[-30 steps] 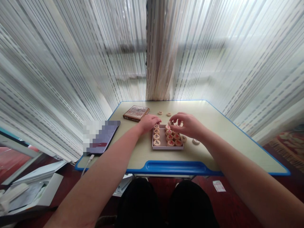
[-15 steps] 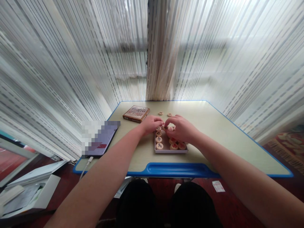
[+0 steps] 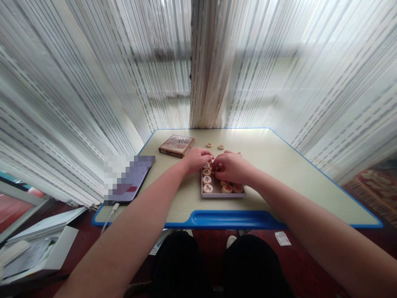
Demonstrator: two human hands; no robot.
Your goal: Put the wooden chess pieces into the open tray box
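Note:
A shallow open box (image 3: 223, 196) near the middle of the table holds round wooden Chinese chess pieces. Dark-marked pieces, among them a black-marked piece (image 3: 208, 188), line its left wall, and a red-marked piece (image 3: 227, 188) lies with others at its near right. At the far left corner of the box, my left hand (image 3: 198, 159) has its fingers closed on the rim. My right hand (image 3: 232, 166) reaches inside from the right, fingers pinched on a Chinese chess piece that they mostly hide. Its fingers and palm also cover the box's far right part.
Beyond the box, a loose piece (image 3: 209, 145) and another loose piece (image 3: 221, 147) lie on the table (image 3: 294, 186). A flat printed box (image 3: 176, 145) sits at the back left. Nearer, at the left edge, rests a tablet (image 3: 136, 180) with a white cable (image 3: 111, 215).
My right hand has shifted slightly left and turned over the box, and the piece in its fingers is now mostly hidden. My left hand stays at the far left corner.

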